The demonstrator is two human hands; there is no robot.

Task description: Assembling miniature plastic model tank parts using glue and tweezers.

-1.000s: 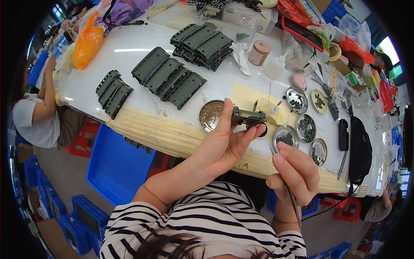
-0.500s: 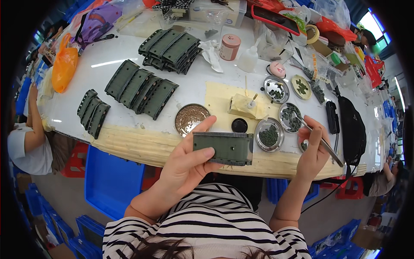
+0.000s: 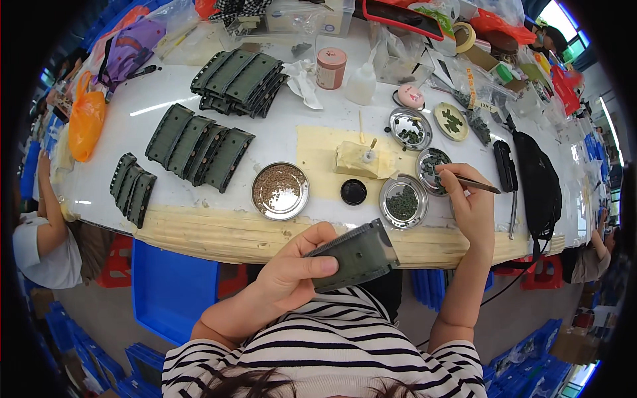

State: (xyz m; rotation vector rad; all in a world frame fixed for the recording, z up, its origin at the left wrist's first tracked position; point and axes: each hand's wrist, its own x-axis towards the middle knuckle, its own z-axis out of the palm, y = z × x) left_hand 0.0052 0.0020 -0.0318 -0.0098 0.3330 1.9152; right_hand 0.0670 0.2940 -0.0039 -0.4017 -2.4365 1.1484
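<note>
My left hand [image 3: 285, 272] holds a dark green, ridged-edge rectangular panel [image 3: 355, 257] above my lap, thumb across its face; the panel is tilted. A small hole shows in it. My right hand [image 3: 474, 209] is closed on dark metal tweezers [image 3: 481, 186]. Their tip side lies at a round metal dish [image 3: 424, 184] of small green pieces; my fingers hide the tip. Left of it stands another metal dish [image 3: 403, 224] of finer green pieces. A metal dish [image 3: 292, 205] of small brown bits sits farther left.
Similar green panels lie in groups [image 3: 199, 146] and a stack [image 3: 239, 78] on the left. A yellow taped block [image 3: 358, 161] stands mid-table near a black cap [image 3: 353, 192]. Behind are a pink jar [image 3: 330, 68] and squeeze bottle [image 3: 361, 85]. A black pouch [image 3: 536, 186] lies right.
The panel in my left hand has come lower, nearer my body, and tilted. My right hand has risen to the dish of green pieces, with the tweezers turned flatter.
</note>
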